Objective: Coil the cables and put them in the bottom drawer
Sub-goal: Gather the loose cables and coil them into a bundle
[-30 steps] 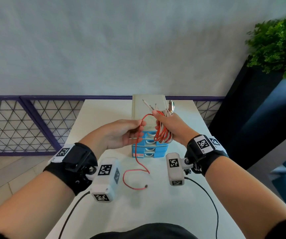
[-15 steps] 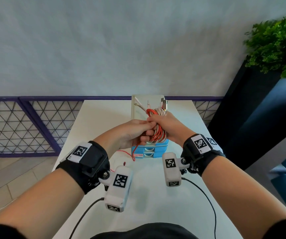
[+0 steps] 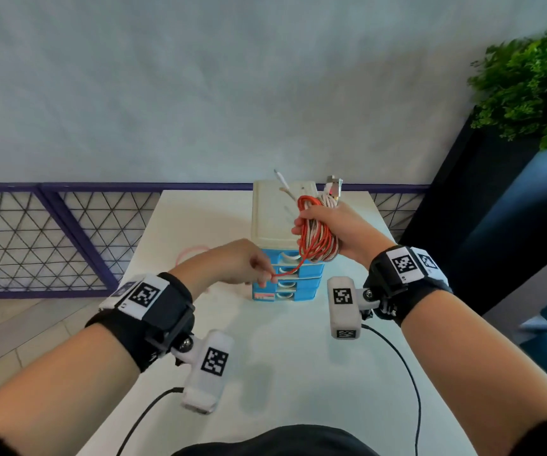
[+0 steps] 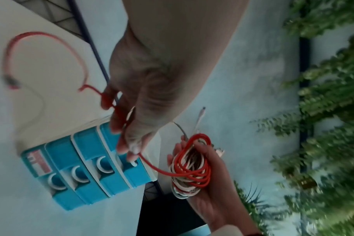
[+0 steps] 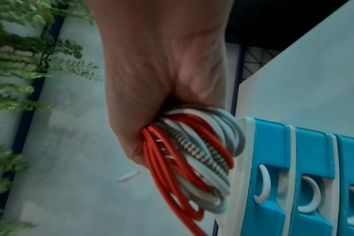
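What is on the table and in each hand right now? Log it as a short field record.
right hand: right hand grips the coiled bundle of red, white and braided cables, held in front of the drawer unit
left hand: left hand pinches the loose red cable running from the bundle
red cable tail: curves over the table to the left, plug end free
drawer unit: drawer unit with four blue drawers, all closed
bottom drawer: bottom drawer closed, nothing put in yet
background: green plant at right
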Demonstrator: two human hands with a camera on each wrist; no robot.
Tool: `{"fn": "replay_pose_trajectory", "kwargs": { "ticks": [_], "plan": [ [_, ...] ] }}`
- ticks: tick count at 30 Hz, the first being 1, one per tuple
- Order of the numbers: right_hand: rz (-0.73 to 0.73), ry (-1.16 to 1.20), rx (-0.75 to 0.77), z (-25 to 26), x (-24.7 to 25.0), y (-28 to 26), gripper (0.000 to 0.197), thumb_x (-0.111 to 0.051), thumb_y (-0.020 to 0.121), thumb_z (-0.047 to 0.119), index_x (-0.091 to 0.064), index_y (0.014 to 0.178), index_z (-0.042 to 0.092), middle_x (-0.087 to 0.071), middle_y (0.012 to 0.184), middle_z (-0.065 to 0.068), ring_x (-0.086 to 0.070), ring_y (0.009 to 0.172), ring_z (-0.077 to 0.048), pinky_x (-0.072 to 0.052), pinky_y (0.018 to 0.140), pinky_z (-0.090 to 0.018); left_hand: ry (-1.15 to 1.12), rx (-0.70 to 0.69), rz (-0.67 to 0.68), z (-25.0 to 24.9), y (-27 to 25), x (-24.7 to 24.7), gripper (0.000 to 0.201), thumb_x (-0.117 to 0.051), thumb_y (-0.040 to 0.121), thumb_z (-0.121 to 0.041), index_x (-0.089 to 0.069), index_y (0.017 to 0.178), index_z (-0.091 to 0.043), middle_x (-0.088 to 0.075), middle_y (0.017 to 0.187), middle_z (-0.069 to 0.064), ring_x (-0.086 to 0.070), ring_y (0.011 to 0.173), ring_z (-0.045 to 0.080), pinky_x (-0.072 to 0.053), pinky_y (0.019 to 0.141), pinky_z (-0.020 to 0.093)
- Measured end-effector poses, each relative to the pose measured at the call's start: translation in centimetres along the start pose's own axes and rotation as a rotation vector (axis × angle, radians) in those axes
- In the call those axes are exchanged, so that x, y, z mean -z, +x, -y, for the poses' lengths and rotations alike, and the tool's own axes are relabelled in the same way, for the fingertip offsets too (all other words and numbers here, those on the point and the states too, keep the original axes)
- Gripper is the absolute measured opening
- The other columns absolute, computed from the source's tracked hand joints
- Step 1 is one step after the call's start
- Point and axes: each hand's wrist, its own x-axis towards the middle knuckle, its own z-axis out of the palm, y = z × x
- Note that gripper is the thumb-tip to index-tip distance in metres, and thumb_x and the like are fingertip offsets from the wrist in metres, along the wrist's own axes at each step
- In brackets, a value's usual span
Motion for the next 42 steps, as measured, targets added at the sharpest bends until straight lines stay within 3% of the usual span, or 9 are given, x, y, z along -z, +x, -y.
{"fn": "replay_pose_trajectory", "kwargs": {
  "ticks": [5, 10, 13, 18, 22, 25, 34, 38, 42],
  "plan": [
    [0.101, -0.264, -0.042, -0.1, -1.1, -0.8, 0.006, -0.061, 0.087, 0.004, -0.063, 0.091, -0.001, -0.07, 0.083, -0.018, -0.07, 0.07, -0.022, -0.06, 0.071, -0.031, -0.205, -0.052, -0.44, -0.6, 1.5, -0.1, 0.024, -0.064, 0.079, -0.002, -0.062, 0.068, -0.023, -0.069, 0.068, -0.007, -0.064, 0.069, 0.009, -0.048, 0.07, 0.026],
    [0.157, -0.288, -0.103, -0.4, -1.9, -1.2, 0.012, -0.062, 0.084, 0.002, -0.066, 0.092, -0.006, -0.072, 0.075, -0.016, -0.07, 0.063, -0.018, -0.058, 0.061, -0.025, -0.184, -0.09, -0.626, -1.1, 2.1, -0.8, 0.026, -0.075, 0.076, -0.019, -0.049, 0.082, -0.016, -0.064, 0.069, -0.003, -0.054, 0.058, 0.01, -0.036, 0.051, 0.015],
    [0.169, -0.342, -0.131, -0.8, -1.9, -1.1, 0.015, -0.062, 0.086, 0.006, -0.065, 0.096, -0.005, -0.071, 0.078, -0.015, -0.07, 0.063, -0.018, -0.059, 0.064, -0.026, -0.153, -0.079, -0.703, -0.8, 1.9, -1.0, 0.034, -0.076, 0.075, -0.028, -0.047, 0.087, -0.014, -0.057, 0.067, -0.004, -0.051, 0.059, 0.012, -0.038, 0.052, 0.023],
    [0.151, -0.295, -0.077, -1.5, -1.7, -0.8, 0.006, -0.066, 0.086, 0.01, -0.064, 0.082, 0.006, -0.065, 0.07, -0.009, -0.064, 0.061, -0.017, -0.056, 0.068, -0.03, -0.121, 0.017, -0.524, -0.5, 1.9, -0.7, 0.036, -0.06, 0.086, -0.045, -0.055, 0.074, -0.011, -0.056, 0.07, 0.005, -0.053, 0.062, 0.021, -0.049, 0.061, 0.037],
    [0.009, -0.261, -0.023, -1.6, -0.6, -0.1, 0.009, -0.062, 0.088, 0.007, -0.059, 0.08, 0.008, -0.062, 0.067, -0.009, -0.063, 0.056, -0.013, -0.056, 0.067, -0.031, -0.837, 0.121, -0.219, -0.2, 0.8, -0.3, 0.035, -0.04, 0.098, -0.038, -0.048, 0.071, -0.019, -0.035, 0.052, -0.005, -0.032, 0.043, 0.012, -0.04, 0.051, 0.025],
    [-0.069, -0.239, -0.005, -1.8, 0.4, 0.3, 0.01, -0.066, 0.088, 0.018, -0.061, 0.085, 0.01, -0.063, 0.071, -0.007, -0.064, 0.061, -0.014, -0.057, 0.069, -0.031, -1.245, 0.078, -0.085, 0.1, 0.0, 0.4, 0.031, -0.031, 0.1, -0.027, -0.051, 0.078, -0.02, -0.04, 0.054, -0.008, -0.037, 0.046, 0.009, -0.043, 0.049, 0.02],
    [0.067, -0.102, 0.012, -1.9, -1.7, -0.1, 0.047, -0.065, 0.077, 0.058, -0.059, 0.079, 0.011, -0.062, 0.067, -0.008, -0.064, 0.061, -0.02, -0.057, 0.068, -0.034, -1.188, -0.018, -0.196, -2.9, 0.8, -0.6, 0.014, -0.058, 0.091, -0.019, -0.067, 0.083, -0.012, -0.066, 0.063, -0.005, -0.062, 0.057, 0.004, -0.055, 0.055, 0.017],
    [0.098, -0.102, -0.022, -1.5, -2.3, -0.6, 0.026, -0.07, 0.084, 0.035, -0.062, 0.079, 0.01, -0.059, 0.052, -0.004, -0.06, 0.046, -0.015, -0.054, 0.051, -0.026, -1.092, -0.015, -0.21, -3.6, 1.1, -0.8, 0.011, -0.058, 0.091, -0.017, -0.065, 0.086, -0.009, -0.063, 0.067, 0.0, -0.059, 0.056, 0.005, -0.054, 0.054, 0.016],
    [-0.009, -0.162, 0.021, -1.7, -2.4, -0.3, 0.01, -0.065, 0.087, 0.015, -0.061, 0.082, 0.008, -0.061, 0.059, -0.007, -0.062, 0.048, -0.015, -0.056, 0.055, -0.029, -1.015, 0.002, -0.12, -3.4, 0.9, -0.9, 0.021, -0.049, 0.097, -0.026, -0.053, 0.078, -0.016, -0.045, 0.059, -0.004, -0.035, 0.04, 0.005, -0.034, 0.038, 0.016]
  ]
}}
